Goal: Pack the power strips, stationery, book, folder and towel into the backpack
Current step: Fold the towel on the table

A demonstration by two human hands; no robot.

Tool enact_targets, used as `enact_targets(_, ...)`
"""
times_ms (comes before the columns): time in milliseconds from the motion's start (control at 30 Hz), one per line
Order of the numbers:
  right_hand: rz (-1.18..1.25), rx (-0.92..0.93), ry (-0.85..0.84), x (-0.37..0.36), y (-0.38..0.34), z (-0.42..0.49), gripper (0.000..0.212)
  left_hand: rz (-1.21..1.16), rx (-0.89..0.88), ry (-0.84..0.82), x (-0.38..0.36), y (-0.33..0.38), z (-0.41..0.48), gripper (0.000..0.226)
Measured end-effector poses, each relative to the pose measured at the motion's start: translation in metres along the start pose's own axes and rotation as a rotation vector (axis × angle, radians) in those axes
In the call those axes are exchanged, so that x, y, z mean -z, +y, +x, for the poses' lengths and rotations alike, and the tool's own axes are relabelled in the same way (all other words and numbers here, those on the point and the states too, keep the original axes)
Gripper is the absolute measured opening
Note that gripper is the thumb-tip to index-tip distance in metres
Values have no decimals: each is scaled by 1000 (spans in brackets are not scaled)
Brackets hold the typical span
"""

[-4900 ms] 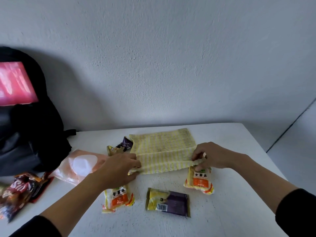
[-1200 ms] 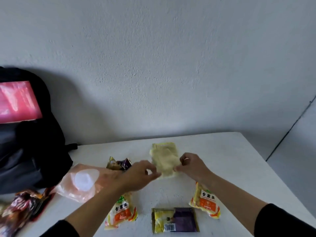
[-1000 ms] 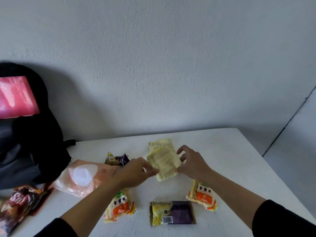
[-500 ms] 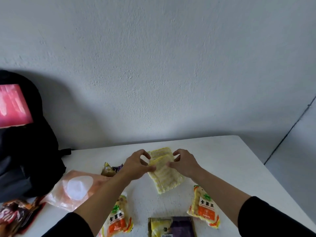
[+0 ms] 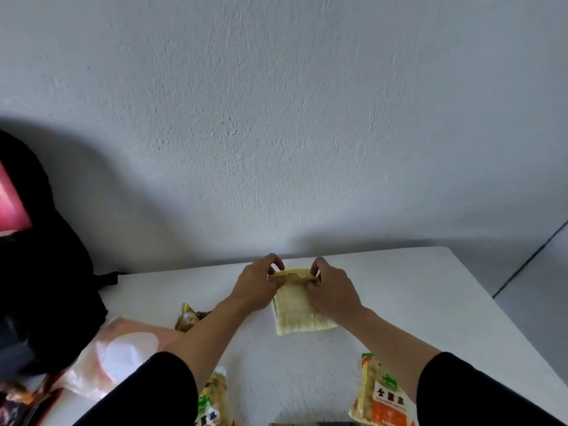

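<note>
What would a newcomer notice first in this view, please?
The left hand and right hand pinch the far edge of a folded yellow towel at the middle of the white table. A black backpack looms at the far left, and an orange snack packet lies at the bottom right.

**Table contents by position**

Folded yellow striped cloth towel [image 5: 299,312]: flat on the white rectangular table [image 5: 415,296], centre, towards the far edge. Left hand [image 5: 256,287] and right hand [image 5: 330,290]: at its far corners, pinching that edge.

Black fabric backpack [image 5: 46,287]: far left, beside the wall.

Pink translucent plastic pouch [image 5: 123,361]: in front of the backpack.

Crinkled gold foil wrapper [image 5: 187,318]: between pouch and towel.

Orange-and-yellow plastic snack packet [image 5: 384,398]: near edge, right of the towel.

Second orange-and-yellow snack packet [image 5: 213,401]: near edge, left of the towel.
</note>
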State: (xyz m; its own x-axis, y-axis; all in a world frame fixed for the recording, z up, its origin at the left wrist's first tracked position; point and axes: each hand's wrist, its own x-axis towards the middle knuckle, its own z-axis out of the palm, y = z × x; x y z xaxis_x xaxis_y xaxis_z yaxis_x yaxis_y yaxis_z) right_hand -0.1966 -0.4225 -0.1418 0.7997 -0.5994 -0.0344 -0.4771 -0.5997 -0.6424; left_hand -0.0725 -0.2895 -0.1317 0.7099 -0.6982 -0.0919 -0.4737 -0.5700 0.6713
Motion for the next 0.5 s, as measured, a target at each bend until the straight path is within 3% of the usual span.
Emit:
enact_targets(100, -136, 128, 57, -5, 2, 12, 34, 112, 16, 15, -6, -5, 13, 27)
enact_targets(200, -138, 191, 15, -4, 8, 26, 49, 187, 43, -30, -4, -8, 18, 54)
enact_targets(300, -194, 186, -126, -2, 14, 42, 44, 288, 26, -155, -1, -8, 23, 64)
enact_targets(500, -154, 171, -187, -6, 14, 50, 26, 279, -21, -129, -5, -9, 23, 55)
